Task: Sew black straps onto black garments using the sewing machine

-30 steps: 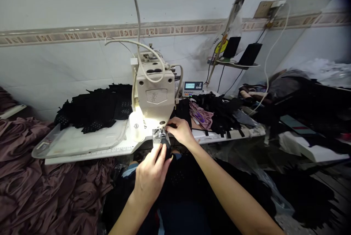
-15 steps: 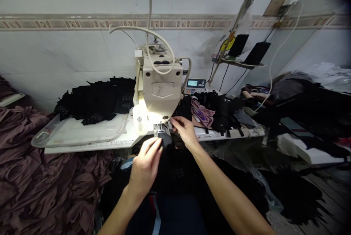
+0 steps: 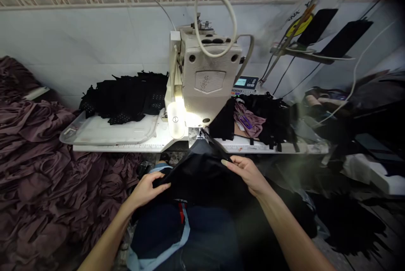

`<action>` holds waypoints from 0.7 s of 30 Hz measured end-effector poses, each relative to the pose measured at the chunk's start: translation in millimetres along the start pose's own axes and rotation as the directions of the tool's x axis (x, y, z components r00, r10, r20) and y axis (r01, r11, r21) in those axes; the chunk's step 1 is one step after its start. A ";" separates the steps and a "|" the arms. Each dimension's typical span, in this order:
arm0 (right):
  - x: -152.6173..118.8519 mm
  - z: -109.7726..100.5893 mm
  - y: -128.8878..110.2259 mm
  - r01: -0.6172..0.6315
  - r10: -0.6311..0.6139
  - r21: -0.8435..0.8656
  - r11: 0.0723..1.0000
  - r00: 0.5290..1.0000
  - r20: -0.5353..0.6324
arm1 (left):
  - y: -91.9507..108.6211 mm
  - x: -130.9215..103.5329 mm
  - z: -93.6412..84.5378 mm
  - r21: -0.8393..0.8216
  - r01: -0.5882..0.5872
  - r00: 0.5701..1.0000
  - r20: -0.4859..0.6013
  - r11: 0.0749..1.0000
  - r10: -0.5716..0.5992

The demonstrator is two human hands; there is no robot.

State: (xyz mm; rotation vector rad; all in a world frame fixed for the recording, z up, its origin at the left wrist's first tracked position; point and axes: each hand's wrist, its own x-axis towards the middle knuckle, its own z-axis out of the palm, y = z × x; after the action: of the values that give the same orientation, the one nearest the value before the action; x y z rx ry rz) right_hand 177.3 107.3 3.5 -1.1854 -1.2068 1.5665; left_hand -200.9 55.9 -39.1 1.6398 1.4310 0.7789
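Note:
A piece of black fabric [image 3: 202, 174] stretches from under the needle area of a white sewing machine [image 3: 209, 77] down toward my lap. My left hand [image 3: 147, 188] pinches its left edge between thumb and fingers. On the opposite side, my right hand [image 3: 248, 172] grips the right edge with the thumb on top. The fabric's far tip sits at the presser foot [image 3: 198, 134], lit by the machine's lamp [image 3: 176, 120]. Whether the needle is in the fabric cannot be made out.
Black cut pieces [image 3: 126, 96] lie on a clear plastic lid [image 3: 114, 129] at the left. A mauve scrap with purple-handled snips [image 3: 245, 120] rests on the right. Mauve fabric [image 3: 47, 186] heaps up at far left. Black thread cones [image 3: 344, 43] stand on a rack.
Both hands have come back from the presser foot and moved apart, spreading the black fabric between them. The camera view has shifted, with the machine now farther right.

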 end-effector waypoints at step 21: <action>-24.2 34.2 28.4 -0.016 0.110 -0.339 0.941 0.959 0.260 | 44.0 -21.9 57.4 -0.571 0.192 0.977 0.033 0.799 -0.211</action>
State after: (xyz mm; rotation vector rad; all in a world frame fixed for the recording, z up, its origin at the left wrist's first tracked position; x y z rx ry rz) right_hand 148.0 70.9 -16.0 -1.2548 -1.6867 1.6590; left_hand -133.9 22.8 -27.3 0.9966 1.2056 0.9952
